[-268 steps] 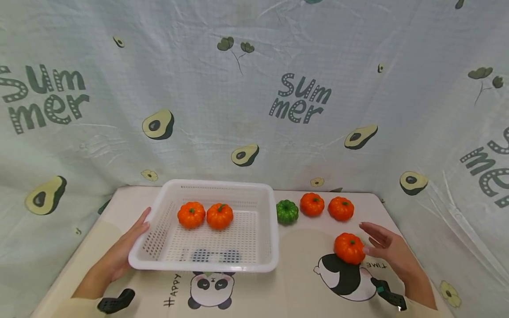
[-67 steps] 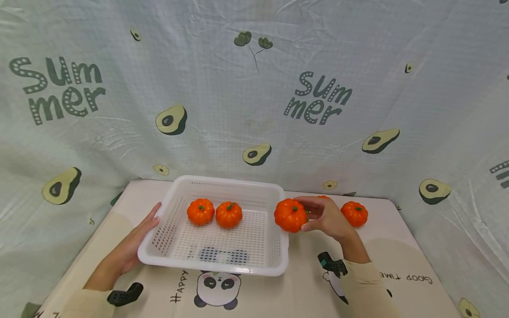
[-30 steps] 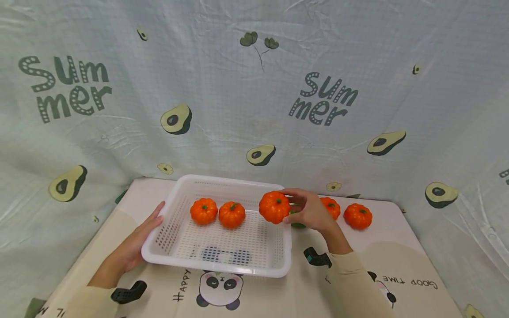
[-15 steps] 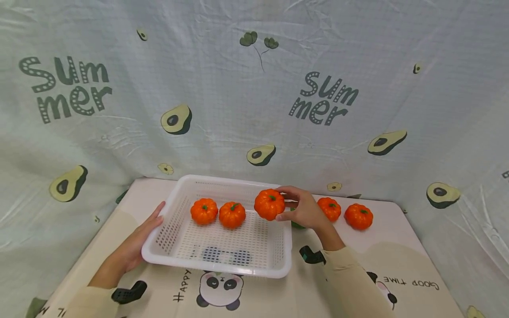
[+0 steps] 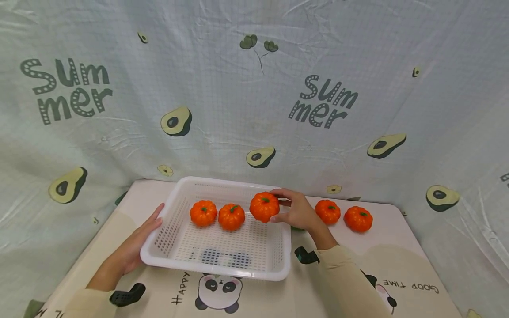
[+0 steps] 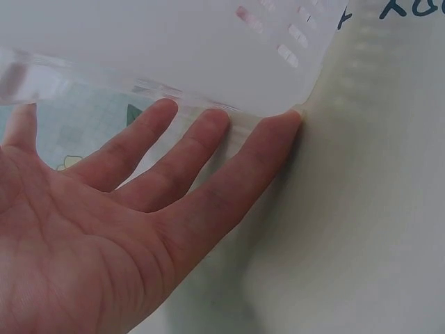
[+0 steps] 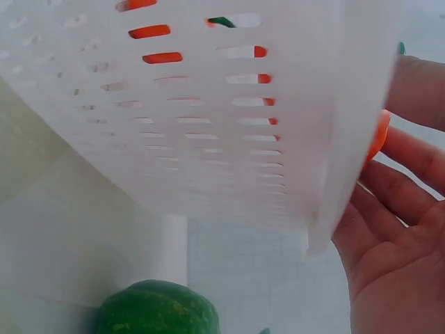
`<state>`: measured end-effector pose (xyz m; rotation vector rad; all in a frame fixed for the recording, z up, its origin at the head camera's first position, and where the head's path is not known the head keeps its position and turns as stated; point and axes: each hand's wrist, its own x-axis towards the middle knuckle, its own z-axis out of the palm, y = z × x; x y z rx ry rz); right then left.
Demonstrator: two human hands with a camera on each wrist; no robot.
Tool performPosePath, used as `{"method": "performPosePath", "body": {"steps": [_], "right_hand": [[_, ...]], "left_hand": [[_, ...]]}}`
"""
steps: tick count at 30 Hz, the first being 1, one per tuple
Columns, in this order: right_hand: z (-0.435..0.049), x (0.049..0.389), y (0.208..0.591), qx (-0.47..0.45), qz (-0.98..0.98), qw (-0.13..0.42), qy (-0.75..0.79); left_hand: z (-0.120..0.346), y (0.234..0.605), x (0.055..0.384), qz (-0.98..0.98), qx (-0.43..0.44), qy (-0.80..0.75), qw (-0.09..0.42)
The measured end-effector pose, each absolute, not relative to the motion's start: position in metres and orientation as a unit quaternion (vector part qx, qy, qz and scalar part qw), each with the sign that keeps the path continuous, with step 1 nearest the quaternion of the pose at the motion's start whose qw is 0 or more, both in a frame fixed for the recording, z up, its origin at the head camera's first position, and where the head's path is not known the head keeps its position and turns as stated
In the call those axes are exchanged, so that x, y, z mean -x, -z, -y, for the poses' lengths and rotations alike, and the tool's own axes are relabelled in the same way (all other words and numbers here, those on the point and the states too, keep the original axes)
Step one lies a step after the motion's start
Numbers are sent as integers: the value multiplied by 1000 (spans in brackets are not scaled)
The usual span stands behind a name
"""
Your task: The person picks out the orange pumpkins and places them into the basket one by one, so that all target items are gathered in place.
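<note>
My right hand (image 5: 297, 211) pinches an orange toy pumpkin (image 5: 264, 207) with a green stem, over the right part of a white perforated plastic basket (image 5: 216, 272). In the right wrist view a sliver of this pumpkin (image 7: 379, 136) shows beyond the basket rim, by the fingers. Two more orange pumpkins, a left one (image 5: 203, 213) and a right one (image 5: 231, 217), sit side by side inside the basket. My left hand (image 5: 133, 245) rests against the basket's left side; the left wrist view shows its fingers (image 6: 229, 177) extended, tips at the basket wall (image 6: 181, 62).
Right of the basket, a green pumpkin (image 7: 158, 309) is mostly hidden behind my right hand in the head view. Farther right lie two orange pumpkins, one nearer (image 5: 328, 212) and one farther (image 5: 358, 219). A printed curtain (image 5: 214, 110) hangs behind the table (image 5: 381, 256).
My right hand has taken the front orange pumpkin from the table's right side and carried it left over the basket, drifting farther left in the last second. My left hand has stayed at the basket.
</note>
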<state>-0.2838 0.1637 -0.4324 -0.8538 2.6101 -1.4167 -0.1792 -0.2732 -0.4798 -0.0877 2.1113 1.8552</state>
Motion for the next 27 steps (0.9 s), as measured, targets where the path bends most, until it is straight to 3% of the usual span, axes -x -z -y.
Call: {"method": "performPosePath", "body": {"steps": [15,27], "right_hand": [[-151,286,436,294,-882,13,369],[-139,288,435,281,-909,34,304]], "left_hand": [[274,480,179,-743,26,-649,164],[273,479,178,-744,34,-647,161]]}}
